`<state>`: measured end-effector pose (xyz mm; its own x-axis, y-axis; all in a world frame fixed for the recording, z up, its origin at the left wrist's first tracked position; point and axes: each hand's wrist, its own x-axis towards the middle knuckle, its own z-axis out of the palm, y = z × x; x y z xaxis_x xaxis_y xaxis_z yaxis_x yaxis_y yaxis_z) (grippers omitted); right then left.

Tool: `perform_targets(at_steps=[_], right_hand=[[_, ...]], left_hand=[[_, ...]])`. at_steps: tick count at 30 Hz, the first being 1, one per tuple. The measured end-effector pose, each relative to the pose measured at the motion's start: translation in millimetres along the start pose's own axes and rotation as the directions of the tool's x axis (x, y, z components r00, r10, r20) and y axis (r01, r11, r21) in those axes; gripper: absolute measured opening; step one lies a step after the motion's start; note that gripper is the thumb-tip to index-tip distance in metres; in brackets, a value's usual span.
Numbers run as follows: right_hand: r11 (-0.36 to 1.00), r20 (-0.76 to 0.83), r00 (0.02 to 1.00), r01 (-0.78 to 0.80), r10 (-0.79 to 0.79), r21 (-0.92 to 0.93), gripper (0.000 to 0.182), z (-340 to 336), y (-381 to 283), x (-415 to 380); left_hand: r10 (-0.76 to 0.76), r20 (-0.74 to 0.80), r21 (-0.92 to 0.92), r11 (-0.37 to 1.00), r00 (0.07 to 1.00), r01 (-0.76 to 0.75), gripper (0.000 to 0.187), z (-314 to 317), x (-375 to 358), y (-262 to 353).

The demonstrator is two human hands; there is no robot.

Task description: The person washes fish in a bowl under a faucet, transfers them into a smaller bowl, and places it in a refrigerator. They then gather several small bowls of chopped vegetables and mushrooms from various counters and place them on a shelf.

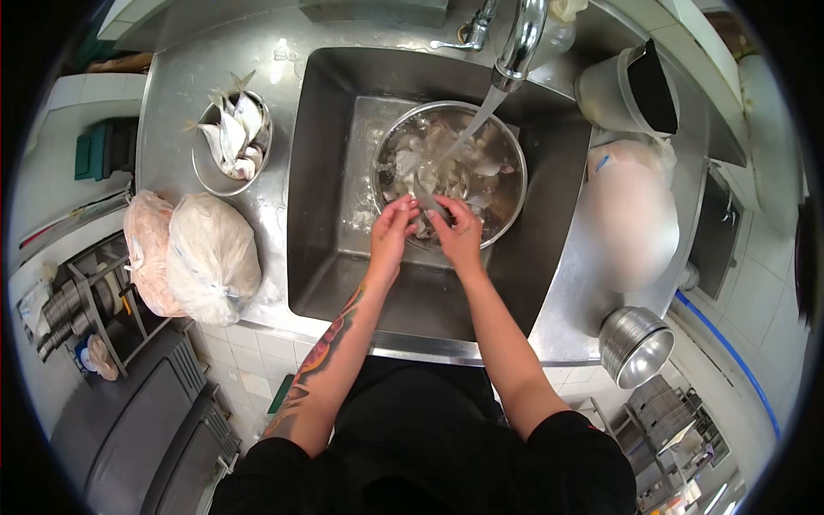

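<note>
Both hands are over a round metal bowl [521,193] in the sink, which is full of water and fish pieces. A slim grey fish [422,190] is held between them, angled up and to the left. My right hand [459,233] is closed around its lower part, with the thumb on top. At the fish's left side, my left hand [393,230] has its fingertips pinched together; what lies between them is too small to make out. Water runs from the faucet [515,64] into the bowl. Cloudy water blurs the fish [438,142] inside.
The deep steel sink [335,287] surrounds the bowl. On the left counter are a metal container [206,172] of whole fish and two filled plastic bags [213,257]. To the right stand a white bucket [609,94], another filled bag [631,163] and stacked metal bowls [639,348].
</note>
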<state>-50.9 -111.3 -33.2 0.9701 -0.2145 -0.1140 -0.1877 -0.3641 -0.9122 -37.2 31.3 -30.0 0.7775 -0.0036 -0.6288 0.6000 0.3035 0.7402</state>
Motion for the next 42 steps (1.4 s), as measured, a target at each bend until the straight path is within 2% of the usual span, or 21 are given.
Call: perform_targets(at_steps=[2, 4, 10, 12, 13, 15, 19, 20, 22, 23, 25, 26, 28, 30, 32, 34, 35, 36, 38, 40, 42], right_hand=[[0.999, -0.036, 0.999, 0.02, -0.019, 0.04, 0.026, 6, -13, -8], [0.998, 0.049, 0.997, 0.055, -0.054, -0.015, 0.026, 10, -12, -18], [0.996, 0.012, 0.996, 0.088, -0.089, 0.029, 0.026, -7, -16, -32], [0.992, -0.027, 0.997, 0.072, -0.075, -0.105, 0.025, -18, -8, -35], [0.991, -0.024, 0.995, 0.093, -0.096, -0.091, 0.025, -24, -3, -36], [0.988, 0.013, 1.0, -0.013, 0.015, -0.156, 0.027, -38, 6, -43], [0.97, 0.092, 0.995, 0.057, -0.036, -0.236, 0.028, -68, 19, -52], [0.974, 0.15, 0.988, -0.003, 0.038, -0.228, 0.028, -75, 23, -55], [0.974, 0.196, 0.974, -0.065, 0.109, -0.219, 0.028, -80, 27, -58], [0.969, 0.24, 0.961, -0.079, 0.137, -0.234, 0.029, -84, 30, -60], [0.962, 0.267, 0.949, -0.099, 0.169, -0.255, 0.029, -93, 36, -63], [0.957, 0.298, 0.935, -0.112, 0.193, -0.268, 0.03, -92, 37, -61], [0.952, 0.323, 0.922, -0.123, 0.214, -0.281, 0.03, -87, 37, -53], [0.973, 0.272, 0.939, -0.175, 0.211, -0.151, 0.028, -79, 36, -36], [0.99, 0.153, 0.978, -0.139, 0.14, -0.015, 0.025, -67, 34, -8], [0.972, 0.056, 0.994, -0.101, 0.092, 0.213, 0.022, -53, 49, 27], [0.986, -0.004, 0.995, -0.093, 0.095, 0.139, 0.02, -54, 39, 46], [0.994, -0.062, 0.994, -0.089, 0.093, 0.065, 0.019, -55, 22, 64], [0.922, -0.164, 0.985, 0.011, 0.057, 0.386, 0.017, -47, -13, 102], [0.707, -0.022, 0.975, -0.144, 0.221, 0.693, 0.019, -46, -59, 136], [0.414, 0.135, 0.96, -0.231, 0.246, 0.881, 0.022, -45, -85, 167]], left_hand=[[-0.062, 0.014, -0.077, 0.995, 0.998, 0.063, 0.025, 5, -2, 7], [-0.087, 0.038, -0.085, 0.992, 0.995, 0.09, 0.026, 1, 6, -1], [0.078, -0.006, 0.004, 0.997, 0.997, -0.078, 0.028, -12, 32, -19], [0.255, 0.015, 0.318, 0.915, 0.967, -0.247, 0.03, -20, 39, -25], [0.213, 0.024, 0.374, 0.904, 0.977, -0.207, 0.033, -22, 35, -16], [0.276, 0.029, 0.345, 0.899, 0.961, -0.268, 0.033, -24, 22, 9], [0.444, 0.049, 0.177, 0.878, 0.894, -0.446, 0.035, -42, -25, 102], [0.475, 0.017, 0.103, 0.875, 0.88, -0.474, 0.037, -45, -36, 136], [0.565, -0.07, 0.277, 0.803, 0.822, -0.528, 0.038, -68, -47, 192], [0.658, -0.092, 0.395, 0.713, 0.747, -0.579, 0.039, -97, -31, 204], [0.712, -0.136, 0.331, 0.688, 0.689, -0.645, 0.044, -108, -27, 244], [0.693, -0.202, 0.349, 0.711, 0.692, -0.61, 0.045, -131, -8, 250], [0.673, -0.184, 0.325, 0.73, 0.717, -0.602, 0.05, -144, 7, 265], [0.687, -0.112, 0.767, 0.519, 0.718, -0.377, 0.059, -175, 39, 254], [0.685, -0.069, 0.811, 0.462, 0.725, -0.359, 0.065, -172, 43, 247], [0.78, 0.122, 0.895, 0.181, 0.613, -0.408, 0.065, -166, 36, 242], [0.821, 0.155, 0.9, 0.111, 0.549, -0.421, 0.06, -157, 28, 239], [0.822, 0.154, 0.901, 0.111, 0.549, -0.419, 0.06, -146, 16, 237], [0.877, 0.116, 0.898, 0.108, 0.467, -0.426, 0.054, -118, -11, 233], [0.874, 0.084, 0.857, 0.182, 0.479, -0.483, 0.051, -97, -36, 224], [0.871, 0.047, 0.81, 0.254, 0.49, -0.528, 0.049, -87, -56, 211]])
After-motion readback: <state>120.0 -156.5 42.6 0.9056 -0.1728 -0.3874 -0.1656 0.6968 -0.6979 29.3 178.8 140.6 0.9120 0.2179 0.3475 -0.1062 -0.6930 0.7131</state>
